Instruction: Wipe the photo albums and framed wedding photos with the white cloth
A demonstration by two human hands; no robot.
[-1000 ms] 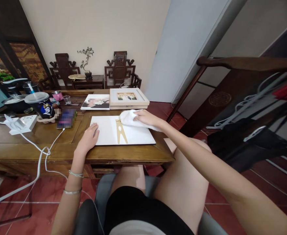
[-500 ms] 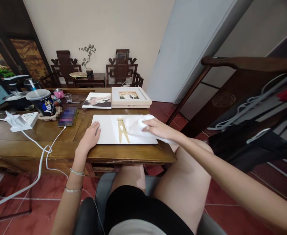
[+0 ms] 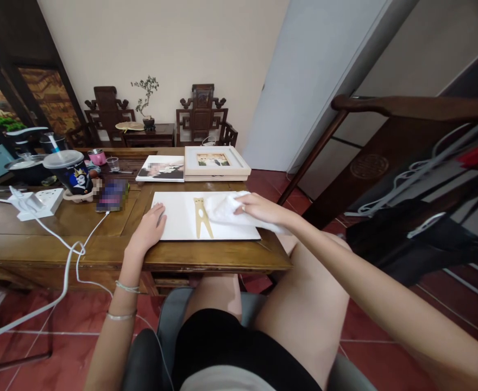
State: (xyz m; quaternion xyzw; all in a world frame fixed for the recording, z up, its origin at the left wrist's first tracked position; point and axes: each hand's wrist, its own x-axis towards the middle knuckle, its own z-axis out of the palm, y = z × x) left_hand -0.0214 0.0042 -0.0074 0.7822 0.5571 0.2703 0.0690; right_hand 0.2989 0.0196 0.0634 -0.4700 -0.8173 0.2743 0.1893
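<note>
Left hand (image 3: 148, 230) flat, fingers spread, pressing the 9 o'clock edge of a white board (image 3: 182, 220) near the front rim of the tabletop (image 3: 80, 239). Right hand (image 3: 259, 208) laid palm-down on a crumpled white cloth (image 3: 225, 208), fingers loosely closed over it rather than clamped, on the board's 3 o'clock end. Hands well apart, one at each end of the board. Between them, on the board's face, a tan, forked wooden stand (image 3: 202, 218), legs pointing toward 6 o'clock, just beside the cloth. Two thin bracelets (image 3: 123, 300) on the left wrist.

At 9 o'clock of the left hand, a white cable (image 3: 70, 255) looping off the front rim, running back to a phone (image 3: 112, 196) with its screen blurred. Further toward 10 o'clock, a white power strip (image 3: 39, 202), then a dark lidded cup (image 3: 70, 171) with a straw, a small pink pot (image 3: 96, 156) and a clear glass (image 3: 112, 163).

Beyond the board at 12 o'clock, a pale framed picture (image 3: 215, 162) lying flat, and touching it on its 9 o'clock side an unframed photo print (image 3: 161, 168).

Past the tabletop, against the far wall, two carved dark chairs (image 3: 201, 117) flanking a low side table with a small potted plant (image 3: 146, 100). At 3 o'clock, a dark wooden rack (image 3: 406, 106) hung with cords.
</note>
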